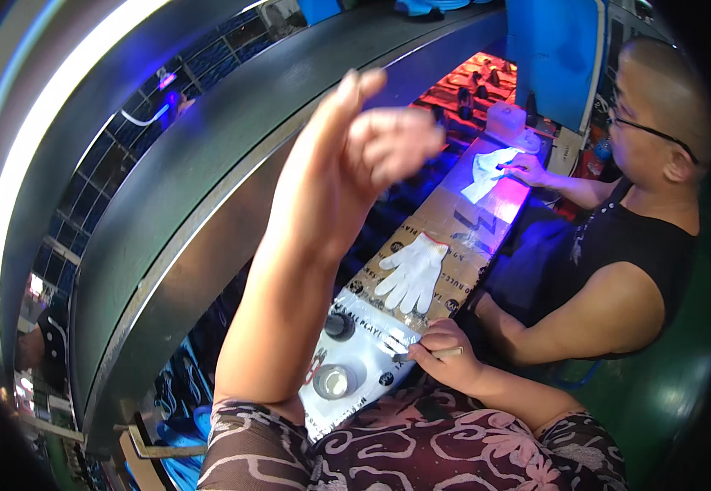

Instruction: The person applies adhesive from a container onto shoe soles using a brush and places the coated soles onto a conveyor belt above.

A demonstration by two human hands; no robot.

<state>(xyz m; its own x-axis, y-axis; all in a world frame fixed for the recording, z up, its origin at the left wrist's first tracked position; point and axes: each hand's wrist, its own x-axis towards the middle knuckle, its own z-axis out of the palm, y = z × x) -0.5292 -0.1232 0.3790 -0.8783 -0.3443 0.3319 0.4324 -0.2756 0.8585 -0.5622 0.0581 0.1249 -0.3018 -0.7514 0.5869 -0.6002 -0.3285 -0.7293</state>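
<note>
My left hand (384, 135) is raised in front of the dark conveyor belt (167, 204), blurred at the fingertips. Its thumb stands apart from the loosely curled fingers, and I see nothing in it. Low over the bench edge, my right hand (447, 358) grips a slim tool with a pale handle (451, 352) and a dark end, perhaps a small brush. Near that hand, a white knit glove (413, 274) lies flat on the taped cardboard bench top (396, 237). A small glass jar (335, 381) with pale contents and a dark round container (338, 326) stand closer to me.
A co-worker (609, 270) sits at the right, one hand on white material (490, 172) under violet light. Beyond it stands a clear plastic container (505, 121). Red-lit racks (474, 86) hold dark pieces. The conveyor's metal side runs along the left; a blue panel (552, 61) rises behind.
</note>
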